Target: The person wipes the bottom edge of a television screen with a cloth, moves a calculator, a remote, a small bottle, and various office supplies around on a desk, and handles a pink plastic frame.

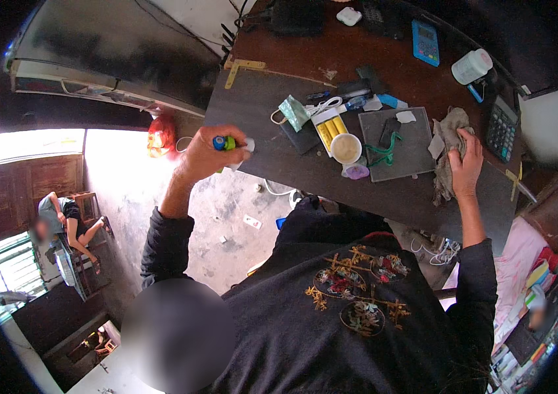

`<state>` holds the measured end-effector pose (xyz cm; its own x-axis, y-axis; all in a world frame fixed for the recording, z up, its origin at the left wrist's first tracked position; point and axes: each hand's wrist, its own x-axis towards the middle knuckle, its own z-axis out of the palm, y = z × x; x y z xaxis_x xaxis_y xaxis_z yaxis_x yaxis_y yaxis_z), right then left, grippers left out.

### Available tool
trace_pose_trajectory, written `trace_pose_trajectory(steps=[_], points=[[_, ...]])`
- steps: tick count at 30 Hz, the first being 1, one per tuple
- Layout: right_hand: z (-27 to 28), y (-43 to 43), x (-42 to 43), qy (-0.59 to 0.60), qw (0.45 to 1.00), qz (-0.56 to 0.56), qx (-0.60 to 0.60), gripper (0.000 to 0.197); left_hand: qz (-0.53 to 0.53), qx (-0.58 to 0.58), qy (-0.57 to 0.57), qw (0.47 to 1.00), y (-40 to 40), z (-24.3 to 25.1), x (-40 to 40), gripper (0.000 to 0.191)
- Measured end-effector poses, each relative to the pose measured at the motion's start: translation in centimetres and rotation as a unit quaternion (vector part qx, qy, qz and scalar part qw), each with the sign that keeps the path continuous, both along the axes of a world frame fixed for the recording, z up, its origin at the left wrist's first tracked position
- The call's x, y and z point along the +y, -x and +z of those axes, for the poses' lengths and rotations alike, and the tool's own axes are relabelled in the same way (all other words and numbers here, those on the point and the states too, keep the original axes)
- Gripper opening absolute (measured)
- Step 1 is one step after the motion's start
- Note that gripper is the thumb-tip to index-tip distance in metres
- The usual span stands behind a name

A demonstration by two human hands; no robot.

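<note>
At the table's left edge, my left hand (212,152) is closed round small items, one with a blue end (219,143), one green and one white; their exact kind is unclear. My right hand (467,165) grips a crumpled grey cloth (451,128) lying on the dark wooden table (259,93). Between the hands are a paper cup (345,148) with a beige content, a box with yellow rolls (330,129), a purple-topped item (357,171) and a grey flat board (407,165). A green cord (382,158) and a white paper scrap (405,116) lie on the board.
A calculator (501,129), a white bottle (471,66) and a blue card-reader-like device (425,43) stand towards the right and back. A green packet (295,112), cables and a dark wallet-like item (298,138) lie left of the cup. Another person (69,216) sits apart at far left.
</note>
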<state>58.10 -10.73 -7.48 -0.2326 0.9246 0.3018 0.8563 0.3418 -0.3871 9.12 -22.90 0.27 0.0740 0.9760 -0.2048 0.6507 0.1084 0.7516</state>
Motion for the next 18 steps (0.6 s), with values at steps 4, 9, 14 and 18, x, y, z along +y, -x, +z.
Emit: trace_pose_trajectory(steps=[4, 9, 14, 18], points=[[0.1, -0.2, 0.0, -0.008, 1.0, 0.002, -0.023, 0.041, 0.019, -0.042, -0.056, 0.997, -3.5, 0.4, 2.8, 0.034], [-0.1, -0.2, -0.2, -0.017, 1.0, 0.001, -0.007, 0.043, -0.101, 0.226, -0.162, 0.955, -4.8, -1.5, 6.0, 0.035], [0.1, 0.1, -0.1, -0.018, 1.0, 0.007, -0.003, 0.042, -0.111, 0.219, -0.055, 0.968, -3.9, -1.4, 6.6, 0.027], [-0.1, 0.0, 0.0, -0.029, 1.0, 0.003, -0.01, 0.042, -0.002, -0.009, -0.028, 1.0, -2.7, -2.1, 5.5, 0.022]])
